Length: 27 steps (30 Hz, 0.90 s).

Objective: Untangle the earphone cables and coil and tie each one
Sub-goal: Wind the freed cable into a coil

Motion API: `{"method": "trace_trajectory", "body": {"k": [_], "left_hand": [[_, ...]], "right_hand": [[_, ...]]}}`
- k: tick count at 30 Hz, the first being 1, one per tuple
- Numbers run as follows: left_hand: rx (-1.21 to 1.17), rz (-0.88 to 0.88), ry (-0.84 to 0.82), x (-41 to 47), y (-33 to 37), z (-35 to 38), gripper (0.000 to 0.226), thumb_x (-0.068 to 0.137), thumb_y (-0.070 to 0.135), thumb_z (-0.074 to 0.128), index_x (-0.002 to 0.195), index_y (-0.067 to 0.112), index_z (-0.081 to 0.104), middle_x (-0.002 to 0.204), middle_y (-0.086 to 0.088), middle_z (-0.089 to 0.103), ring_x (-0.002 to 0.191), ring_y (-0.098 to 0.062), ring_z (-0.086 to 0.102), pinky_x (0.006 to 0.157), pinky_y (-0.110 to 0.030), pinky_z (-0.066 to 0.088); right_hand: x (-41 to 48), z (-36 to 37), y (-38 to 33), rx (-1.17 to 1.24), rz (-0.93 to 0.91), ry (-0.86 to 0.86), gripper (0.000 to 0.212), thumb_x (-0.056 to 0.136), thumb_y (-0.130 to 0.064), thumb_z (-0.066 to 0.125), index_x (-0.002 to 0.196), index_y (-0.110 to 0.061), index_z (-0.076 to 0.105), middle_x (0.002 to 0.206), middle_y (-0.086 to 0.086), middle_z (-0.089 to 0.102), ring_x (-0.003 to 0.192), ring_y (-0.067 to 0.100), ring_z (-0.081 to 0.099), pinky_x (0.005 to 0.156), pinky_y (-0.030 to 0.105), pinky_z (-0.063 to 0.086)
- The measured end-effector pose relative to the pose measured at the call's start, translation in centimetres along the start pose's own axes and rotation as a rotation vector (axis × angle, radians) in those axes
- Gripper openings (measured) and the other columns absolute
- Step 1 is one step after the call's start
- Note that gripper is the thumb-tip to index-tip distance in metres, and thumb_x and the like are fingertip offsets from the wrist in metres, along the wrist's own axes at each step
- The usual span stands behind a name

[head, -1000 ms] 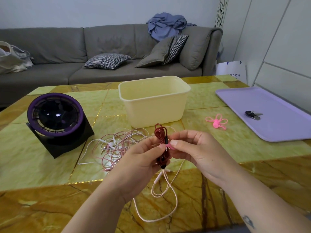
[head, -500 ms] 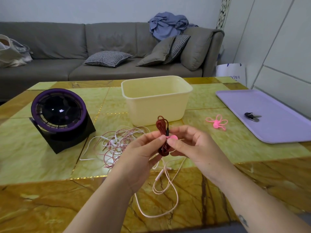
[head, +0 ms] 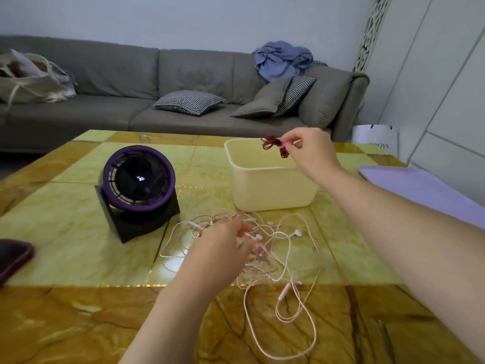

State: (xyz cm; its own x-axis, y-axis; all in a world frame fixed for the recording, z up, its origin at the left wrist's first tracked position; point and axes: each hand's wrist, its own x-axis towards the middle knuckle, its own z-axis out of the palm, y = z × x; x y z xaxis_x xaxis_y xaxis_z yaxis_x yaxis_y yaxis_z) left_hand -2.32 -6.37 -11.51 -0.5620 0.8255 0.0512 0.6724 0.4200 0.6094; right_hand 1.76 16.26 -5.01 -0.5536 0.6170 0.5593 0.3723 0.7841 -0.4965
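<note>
Red coil (head: 273, 144) now over tub (head: 273, 189), right fingers (head: 293, 147) pinching | left fingers (head: 242, 227) loose over tangle (head: 284, 236) | bag (head: 374, 137): "OYA"

**Clearances around the cable tangle**

Clock centre: the tangled cables (head: 265, 248). At 10 o'clock the purple fan (head: 139, 185) blocks approach. At 12 stands the cream bin (head: 273, 187), its open top overhung by the right hand (head: 312, 151) pinching the red coil (head: 274, 145). The right forearm (head: 393, 227) crosses 3 o'clock. The phone (head: 13, 256) lies at 9. Bare tabletop (head: 65, 232) between phone and fan, and at 8 o'clock, is passable.
</note>
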Motion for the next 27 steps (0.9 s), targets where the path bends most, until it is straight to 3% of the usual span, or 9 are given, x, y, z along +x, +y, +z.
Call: {"method": "trace_trajectory", "body": {"k": [4, 8, 11, 14, 17, 19, 21, 23, 27], "left_hand": [[0.095, -0.018, -0.143, -0.5, -0.8, -0.6, 0.034, 0.094, 0.038, 0.050, 0.128, 0.031, 0.050, 0.120, 0.008, 0.060, 0.105, -0.012, 0.058, 0.091, -0.035, 0.049], [0.180, -0.042, -0.204, -0.8, -1.7, -0.9, 0.036, 0.095, 0.032, 0.049, 0.131, 0.032, 0.047, 0.130, 0.006, 0.054, 0.114, -0.015, 0.054, 0.096, -0.036, 0.047], [0.216, -0.034, -0.188, -1.1, -2.1, -1.0, 0.038, 0.095, 0.028, 0.051, 0.132, 0.034, 0.045, 0.134, 0.006, 0.049, 0.116, -0.015, 0.052, 0.096, -0.036, 0.046], [0.264, -0.015, -0.164, -0.9, -2.2, -0.7, 0.034, 0.094, 0.022, 0.053, 0.125, 0.035, 0.051, 0.131, 0.007, 0.050, 0.113, -0.014, 0.054, 0.093, -0.032, 0.048], [0.234, 0.051, -0.121, -0.8, -1.1, 0.1, 0.022, 0.093, 0.018, 0.051, 0.106, 0.032, 0.062, 0.108, 0.013, 0.057, 0.100, -0.011, 0.057, 0.081, -0.024, 0.046], [0.194, 0.091, -0.132, -0.9, -0.2, 0.7, 0.021, 0.093, 0.017, 0.050, 0.099, 0.031, 0.065, 0.098, 0.014, 0.058, 0.096, -0.009, 0.058, 0.080, -0.023, 0.047], [0.189, 0.122, -0.213, -1.3, 0.6, 1.9, 0.021, 0.092, 0.018, 0.051, 0.100, 0.030, 0.067, 0.102, 0.013, 0.063, 0.096, -0.008, 0.059, 0.083, -0.024, 0.048], [0.234, 0.134, -0.302, -1.8, 1.1, 3.3, 0.023, 0.092, 0.020, 0.051, 0.107, 0.031, 0.065, 0.107, 0.011, 0.064, 0.100, -0.010, 0.060, 0.088, -0.030, 0.050], [0.314, 0.149, -0.367, -2.3, 1.5, 5.6, 0.026, 0.090, 0.032, 0.054, 0.115, 0.033, 0.059, 0.111, 0.003, 0.058, 0.103, -0.021, 0.058, 0.087, -0.038, 0.050]], "right_hand": [[0.3, 2.2, 1.3, -0.263, -0.061, -0.299, 0.022, 0.092, -0.015, 0.054, 0.102, -0.009, 0.072, 0.109, 0.011, 0.070, 0.101, 0.029, 0.060, 0.087, 0.034, 0.046], [-1.6, 1.6, 0.6, -0.173, -0.077, -0.202, 0.023, 0.092, -0.017, 0.055, 0.108, -0.011, 0.070, 0.121, 0.010, 0.063, 0.108, 0.026, 0.058, 0.091, 0.029, 0.040], [-6.1, 0.0, -0.9, -0.018, -0.105, -0.232, 0.016, 0.091, -0.016, 0.059, 0.099, -0.014, 0.073, 0.099, 0.001, 0.070, 0.085, 0.011, 0.060, 0.074, 0.020, 0.040], [-11.2, -2.0, -1.4, -0.016, 0.000, -0.649, 0.012, 0.089, -0.027, 0.063, 0.081, -0.020, 0.069, 0.069, -0.013, 0.061, 0.061, 0.003, 0.052, 0.058, 0.017, 0.037], [-14.7, -3.1, 0.1, -0.177, 0.068, -0.957, 0.024, 0.086, -0.039, 0.065, 0.069, -0.022, 0.061, 0.060, -0.009, 0.053, 0.054, 0.006, 0.044, 0.052, 0.021, 0.034], [-15.8, -2.8, 1.1, -0.156, 0.093, -0.944, 0.018, 0.085, -0.037, 0.066, 0.073, -0.023, 0.062, 0.067, -0.008, 0.059, 0.060, 0.009, 0.051, 0.057, 0.023, 0.038], [-16.9, -2.3, 1.8, -0.063, 0.133, -0.897, 0.003, 0.084, -0.028, 0.067, 0.084, -0.026, 0.065, 0.079, -0.008, 0.066, 0.069, 0.006, 0.058, 0.066, 0.022, 0.045], [-18.0, -1.7, 2.1, -0.028, 0.125, -0.893, 0.015, 0.082, -0.024, 0.068, 0.095, -0.028, 0.063, 0.083, -0.010, 0.064, 0.066, 0.000, 0.054, 0.066, 0.020, 0.045], [-18.9, -1.2, 2.4, -0.145, 0.029, -0.831, 0.012, 0.080, -0.031, 0.069, 0.083, -0.031, 0.058, 0.072, -0.013, 0.054, 0.068, 0.005, 0.054, 0.062, 0.025, 0.044]]}}
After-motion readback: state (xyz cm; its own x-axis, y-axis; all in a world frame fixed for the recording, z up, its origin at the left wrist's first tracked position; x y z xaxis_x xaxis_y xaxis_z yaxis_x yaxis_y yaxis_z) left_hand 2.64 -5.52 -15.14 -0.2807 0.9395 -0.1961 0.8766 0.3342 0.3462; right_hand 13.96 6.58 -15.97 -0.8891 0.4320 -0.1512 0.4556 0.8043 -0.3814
